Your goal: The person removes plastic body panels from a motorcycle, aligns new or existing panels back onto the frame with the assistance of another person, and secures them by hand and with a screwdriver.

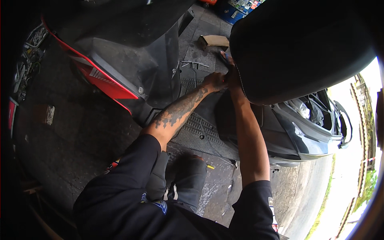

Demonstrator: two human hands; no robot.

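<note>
Both my arms reach forward over the ribbed footboard [208, 138] of a scooter. My left hand [216, 81] is closed at the edge of the raised black seat [300, 52]; what it grips, if anything, does not show. Against it, in shadow, is my right hand [233, 78], partly covered by the seat's stitched edge, its fingers hidden. The scooter's black front shield [132, 60], with red side trim [108, 88], stands to the left. A T-shaped metal handle tool [195, 66] lies beyond my left hand.
A brown block or box [215, 41] rests on the floor ahead, near what looks like a sandalled foot [226, 58]. A blue drum [234, 15] stands farther back. The scooter's dark rear body [288, 128] extends right, and a small yellow object [211, 166] lies near my legs.
</note>
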